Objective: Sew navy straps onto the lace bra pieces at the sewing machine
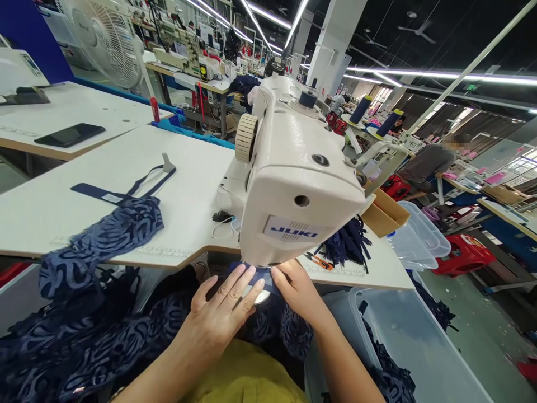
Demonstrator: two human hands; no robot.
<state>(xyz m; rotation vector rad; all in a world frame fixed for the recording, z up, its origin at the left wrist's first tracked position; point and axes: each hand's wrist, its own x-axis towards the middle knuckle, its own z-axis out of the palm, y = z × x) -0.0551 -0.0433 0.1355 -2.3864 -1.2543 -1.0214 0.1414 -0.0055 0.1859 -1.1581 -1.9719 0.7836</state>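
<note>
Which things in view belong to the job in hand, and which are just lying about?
Belonging to the job:
navy cloth, with the left hand and right hand at it
sewing machine
probably the patterned garment

Apparently just lying about:
phone
orange tool, not held
fan, standing further off

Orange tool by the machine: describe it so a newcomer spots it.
Find the white JUKI sewing machine. On the tabletop, near the right hand, lies a small orange-and-black tool. Its orange stands out against the navy bundle alongside.
</note>
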